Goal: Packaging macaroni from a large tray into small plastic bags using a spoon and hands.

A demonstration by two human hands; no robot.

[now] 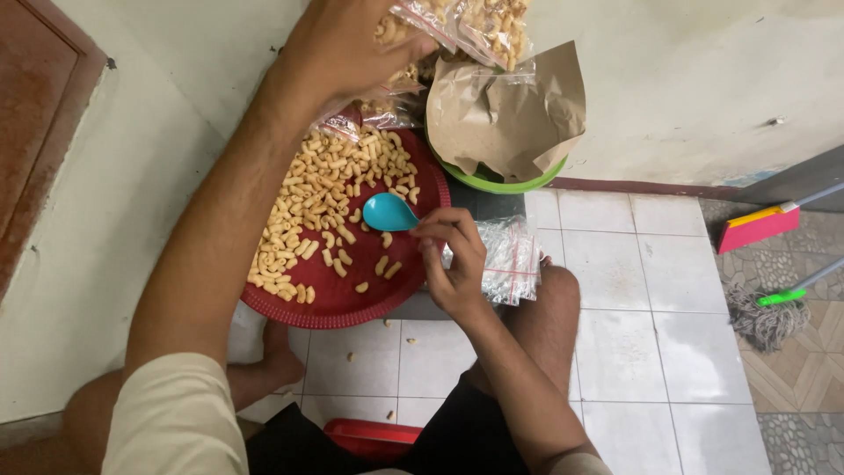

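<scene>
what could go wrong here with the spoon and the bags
1. The spoon, pinched by the right hand, hangs near the tray rim; pieces may fall onto the tiles, where a few already lie.
2. The left hand grips filled bags up high; one might slip and spill.

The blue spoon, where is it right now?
In the head view the blue spoon is at centre, held by the right hand, its bowl over the right edge of the red tray of macaroni snacks.
</scene>
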